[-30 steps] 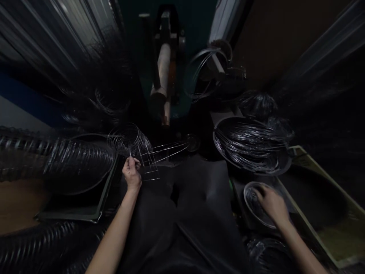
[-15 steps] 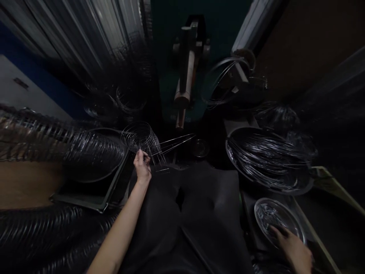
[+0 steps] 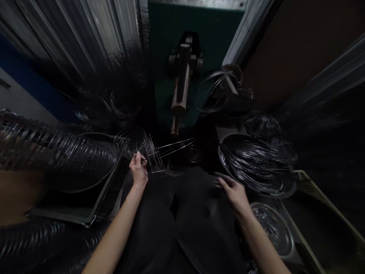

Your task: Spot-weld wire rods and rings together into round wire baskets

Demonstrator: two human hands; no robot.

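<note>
My left hand (image 3: 138,169) is closed in a pinch on a wire frame (image 3: 171,147) of thin rods, whose long prongs point right. A round wire coil (image 3: 132,141) stands just behind that hand; whether it is joined to the frame I cannot tell. My right hand (image 3: 232,189) hovers over the right side of the dark apron (image 3: 199,220), its thumb and fingers brought together. Anything between those fingertips is too dark and small to name. Below and right of it sits a round bowl (image 3: 288,243) of small metal pieces (image 3: 266,222).
Ahead, a machine's copper-coloured electrode (image 3: 179,104) points down in front of a green panel (image 3: 199,23). A large basin (image 3: 225,163) holds bent wires (image 3: 253,160) at right. Stacked wire rings (image 3: 57,140) lie at left above a green crate (image 3: 91,219).
My right hand has left the bowl of small metal pieces and moved up and left, in front of the basin. My left hand keeps its hold on the wire frame. The view has shifted slightly.
</note>
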